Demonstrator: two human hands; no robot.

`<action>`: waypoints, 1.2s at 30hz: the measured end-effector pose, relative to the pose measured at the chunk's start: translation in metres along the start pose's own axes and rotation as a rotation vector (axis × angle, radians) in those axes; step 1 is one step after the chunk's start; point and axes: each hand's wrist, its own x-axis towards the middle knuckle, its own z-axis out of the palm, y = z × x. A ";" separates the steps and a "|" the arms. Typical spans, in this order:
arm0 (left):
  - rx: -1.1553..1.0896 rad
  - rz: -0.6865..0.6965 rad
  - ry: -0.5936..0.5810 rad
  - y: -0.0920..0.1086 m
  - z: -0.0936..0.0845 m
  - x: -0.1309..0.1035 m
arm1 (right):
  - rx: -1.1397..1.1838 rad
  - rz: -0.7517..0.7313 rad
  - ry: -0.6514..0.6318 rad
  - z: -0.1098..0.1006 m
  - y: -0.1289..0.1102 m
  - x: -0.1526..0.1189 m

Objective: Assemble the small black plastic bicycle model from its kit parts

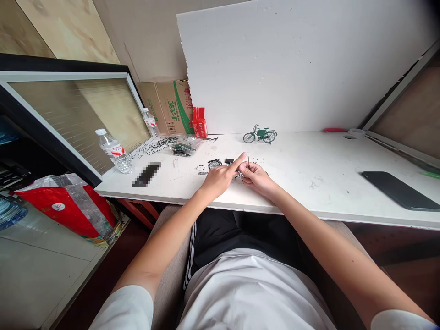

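Note:
My left hand and my right hand meet just above the front of the white table. My left index finger stretches out, while the other fingers curl over something small and dark that is mostly hidden. Between my right thumb and fingers a thin, dark rod stands nearly upright; its kind is too small to tell. Left of the hands lie a small black spoked wheel and a thin black ring. Behind my left fingers sits a small black block. Farther back stands a green model bicycle.
At the left are black part frames, a clear bag of green and black parts, a red box and water bottles. A blurred dark phone-like rectangle lies near them. A black tablet-like slab is at the right.

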 end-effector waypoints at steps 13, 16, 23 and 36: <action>0.025 0.078 0.064 0.007 0.002 0.000 | 0.046 0.043 -0.023 -0.010 0.006 0.006; 0.003 0.103 0.087 0.007 0.005 -0.001 | 0.061 0.075 -0.035 -0.010 0.004 0.004; -0.056 0.084 0.109 0.001 0.004 0.000 | 0.085 0.053 -0.056 -0.006 0.002 0.001; -0.114 -0.180 0.199 0.001 -0.001 0.001 | 0.085 0.026 0.023 -0.007 0.004 0.005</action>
